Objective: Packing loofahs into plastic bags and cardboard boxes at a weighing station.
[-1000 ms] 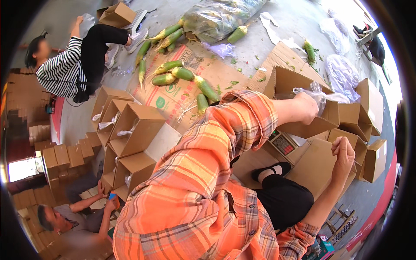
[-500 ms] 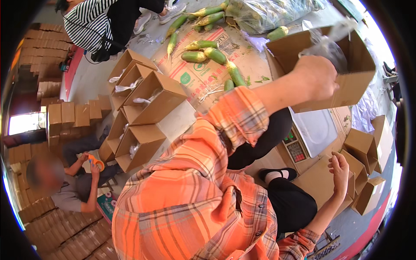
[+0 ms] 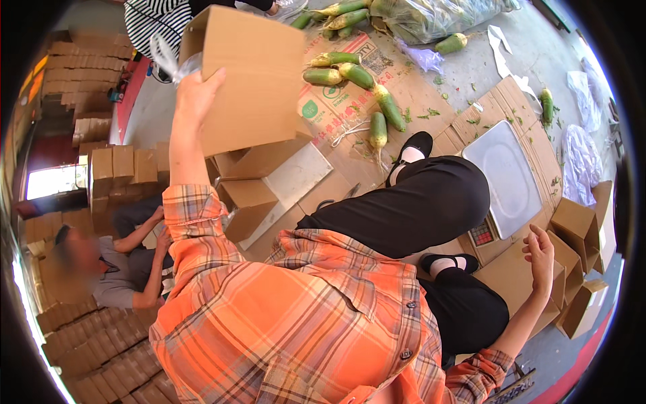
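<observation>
My left hand (image 3: 196,101) is closed on the edge of a cardboard box (image 3: 252,81), held up at the upper left above other boxes. A knotted clear plastic bag (image 3: 165,57) pokes out of it beside my fingers; what the bag contains is hidden. My right hand (image 3: 540,254) hangs empty at the right, fingers loosely bent and apart. It is nearest to the digital scale (image 3: 508,175) with its bare pale tray and to several cardboard boxes (image 3: 566,269) standing beside it. Under the raised box stand more open cardboard boxes (image 3: 249,192), partly hidden.
Green radishes (image 3: 389,108) lie on flattened cardboard (image 3: 431,138) in front of me, with a large plastic bag (image 3: 431,23) behind them. A seated person (image 3: 118,273) works at the left near stacked cartons (image 3: 101,363). Someone in stripes (image 3: 158,27) sits at the far left. Loose plastic bags (image 3: 580,161) lie right.
My left hand has carried the box from over the scale at the right to above the boxes at the left. My right hand has stayed nearly in place.
</observation>
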A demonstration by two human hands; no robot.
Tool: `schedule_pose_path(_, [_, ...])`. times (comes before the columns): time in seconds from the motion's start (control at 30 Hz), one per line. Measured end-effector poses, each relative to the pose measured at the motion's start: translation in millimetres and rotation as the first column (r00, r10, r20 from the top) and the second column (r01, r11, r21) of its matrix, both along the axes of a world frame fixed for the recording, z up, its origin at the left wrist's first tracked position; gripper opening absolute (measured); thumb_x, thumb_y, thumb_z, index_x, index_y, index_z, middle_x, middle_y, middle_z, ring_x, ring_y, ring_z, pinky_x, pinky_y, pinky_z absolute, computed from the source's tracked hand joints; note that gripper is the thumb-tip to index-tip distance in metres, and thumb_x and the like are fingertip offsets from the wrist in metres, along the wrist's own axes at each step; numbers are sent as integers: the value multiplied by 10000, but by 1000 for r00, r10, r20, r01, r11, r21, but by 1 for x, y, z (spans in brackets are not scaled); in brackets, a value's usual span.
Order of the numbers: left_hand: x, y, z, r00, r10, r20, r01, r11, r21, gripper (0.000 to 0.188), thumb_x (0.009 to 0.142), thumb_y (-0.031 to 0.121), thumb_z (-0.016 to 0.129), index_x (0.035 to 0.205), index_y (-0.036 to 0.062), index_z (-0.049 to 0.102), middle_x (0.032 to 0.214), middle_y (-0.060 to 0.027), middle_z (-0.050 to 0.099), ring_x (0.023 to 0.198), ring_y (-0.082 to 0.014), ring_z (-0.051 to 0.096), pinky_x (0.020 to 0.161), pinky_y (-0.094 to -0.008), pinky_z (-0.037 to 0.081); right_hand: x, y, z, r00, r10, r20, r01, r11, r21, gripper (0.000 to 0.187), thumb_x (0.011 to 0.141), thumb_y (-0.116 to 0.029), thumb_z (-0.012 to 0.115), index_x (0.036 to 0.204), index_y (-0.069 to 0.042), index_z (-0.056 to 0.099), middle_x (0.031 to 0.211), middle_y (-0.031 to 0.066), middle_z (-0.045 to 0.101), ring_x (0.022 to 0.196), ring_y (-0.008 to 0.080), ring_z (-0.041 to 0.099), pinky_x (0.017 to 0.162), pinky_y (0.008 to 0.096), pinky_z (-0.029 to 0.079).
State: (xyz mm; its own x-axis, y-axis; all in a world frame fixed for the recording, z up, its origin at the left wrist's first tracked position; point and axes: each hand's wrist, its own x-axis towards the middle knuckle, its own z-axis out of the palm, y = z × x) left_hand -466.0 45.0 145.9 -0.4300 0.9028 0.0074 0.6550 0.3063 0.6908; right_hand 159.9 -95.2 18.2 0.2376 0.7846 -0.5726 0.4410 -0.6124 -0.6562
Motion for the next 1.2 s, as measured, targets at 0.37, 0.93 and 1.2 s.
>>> schedule_pose_path(0.37, [-291,-34,-88,862,292,-414,-367,923,-113,456,775,336,613,948,-86,621,932,-247,633,895,-300,614,784,-374,452,-2,-2,-2,1000,-21,2,21,1000,12,341,864,-212,551,1165,-53,556,806,7,583,661,68,511,579,213,407])
schedule_pose_path(0.93, [-137,27,-49,212,21,-977,-186,982,-19,403,839,356,562,1096,47,593,956,-206,589,918,-365,565,796,-440,452,14,-15,-9,976,65,210,-73,997,31,398,813,-351,580,1097,-75,613,1026,170,628,987,300,579,874,358,442])
schedule_pose_path(1.2, [199,65,-39,595,-719,-359,775,632,20,250,846,89,564,1062,-37,574,1008,-114,586,928,-192,565,825,-290,436,18,-12,-1,982,17,190,-48,986,159,369,835,-278,584,1119,-42,589,915,126,648,858,238,600,781,326,464])
